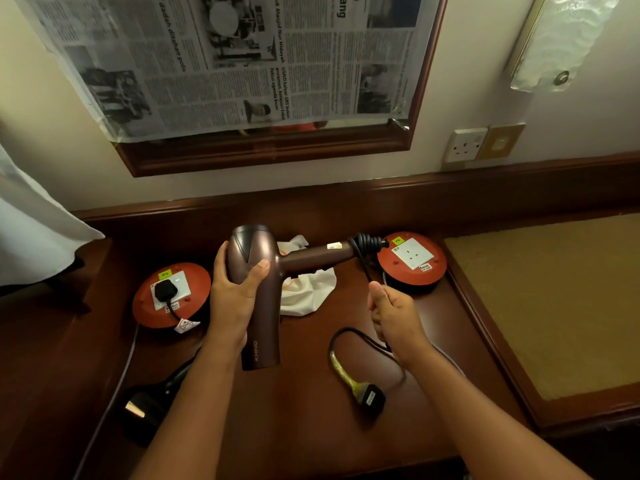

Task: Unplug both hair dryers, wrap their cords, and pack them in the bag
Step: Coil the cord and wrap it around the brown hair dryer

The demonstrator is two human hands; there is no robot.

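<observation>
My left hand (235, 289) grips the barrel of a brown hair dryer (259, 292) held above the desk, its handle pointing right. Black cord (367, 244) is coiled in several turns around the end of the handle. My right hand (391, 315) pinches the cord below the coils; the rest loops over the desk to a loose black plug (371, 398). A second, black hair dryer (145, 410) lies at the front left. Its plug (165, 291) sits in the left red socket disc (171, 294). A white cloth bag (304, 289) lies crumpled behind the brown dryer.
A second red socket disc (412, 259) with a bare socket stands at the right. The dark wooden desk (304, 420) meets a tan padded panel (554, 306) on the right. A wall socket (465, 144) and a newspaper-covered mirror (242, 64) are above; white fabric (31, 220) hangs left.
</observation>
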